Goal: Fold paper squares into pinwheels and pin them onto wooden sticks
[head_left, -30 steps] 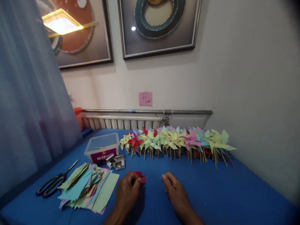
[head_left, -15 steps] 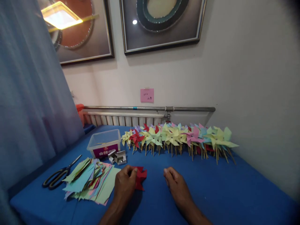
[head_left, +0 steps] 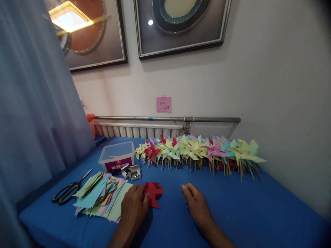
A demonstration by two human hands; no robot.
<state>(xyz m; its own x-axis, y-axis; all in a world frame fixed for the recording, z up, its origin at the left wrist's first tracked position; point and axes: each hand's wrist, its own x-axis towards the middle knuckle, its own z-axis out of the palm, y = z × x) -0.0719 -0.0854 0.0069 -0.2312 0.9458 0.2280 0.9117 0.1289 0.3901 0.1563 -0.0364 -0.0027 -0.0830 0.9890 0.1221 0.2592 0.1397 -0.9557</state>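
Observation:
A piece of red paper (head_left: 154,195), cut and notched along its edges, lies on the blue cloth. My left hand (head_left: 134,203) rests at its left edge, fingers lowered and the thumb apart from them; the hand looks open, its fingertips partly hidden. To the right, across a gap of bare cloth, my right hand (head_left: 195,201) is closed with thumb and fingers pressed together. Whatever it may hold is too small to make out. Beside my left hand is a stack of coloured paper sheets (head_left: 99,196). Two small white boxes (head_left: 135,172) with tiny metal pieces stand behind it.
Scissors (head_left: 71,189) lie left of the stack. A clear plastic tub (head_left: 117,156) with a few thin sticks stands behind. Many paper pinwheels (head_left: 191,150) on sticks fill the back of the table. A pipe (head_left: 214,120) and radiator run along the wall; a curtain (head_left: 38,103) hangs left.
My left hand has loosened from the red paper and shifted slightly left, so more of the paper shows. My right hand has hardly moved. The view has shifted slightly.

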